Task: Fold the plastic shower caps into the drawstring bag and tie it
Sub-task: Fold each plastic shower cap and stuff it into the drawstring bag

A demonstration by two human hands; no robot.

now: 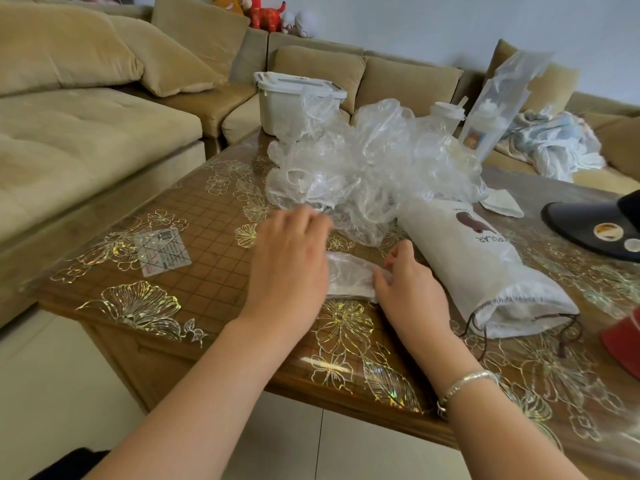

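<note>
Table [214,216] floral, sofa [86,140] behind | left hand [289,258] flat | right hand [408,282] pinching cap [349,277]

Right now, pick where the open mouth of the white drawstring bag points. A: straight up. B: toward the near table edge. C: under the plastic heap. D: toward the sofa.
B: the drawstring bag lies flat on the table, its corded opening facing the near edge on the person's right.
</note>
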